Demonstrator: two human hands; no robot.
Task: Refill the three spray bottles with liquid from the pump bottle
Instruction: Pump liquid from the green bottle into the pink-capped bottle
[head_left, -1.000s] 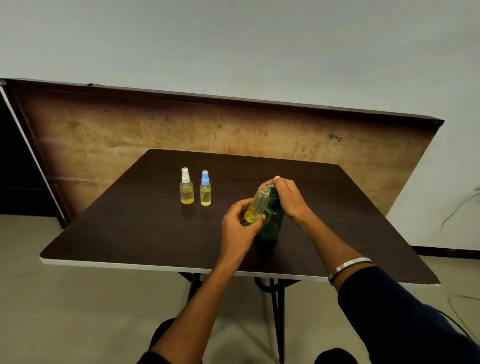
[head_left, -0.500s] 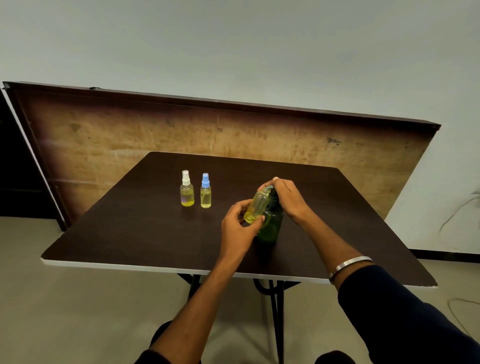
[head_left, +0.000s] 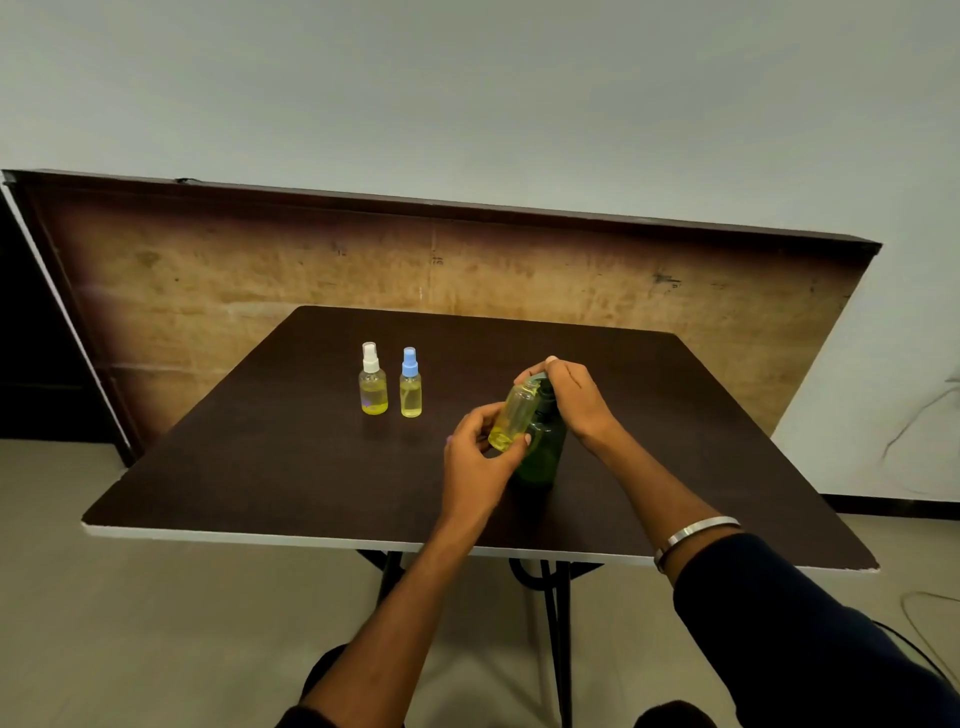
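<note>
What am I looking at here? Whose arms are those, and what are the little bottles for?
There is no machine here. A person wears a camera on their head, so you see their own arms reaching over a dark table. The left hand holds a small clear bottle with no cap, tilted, with yellow liquid inside. The right hand rests on top of a green pump bottle, likely pumping liquid into it. Two more spray bottles stand upright farther back: a white-capped one and a blue-capped one.
</note>
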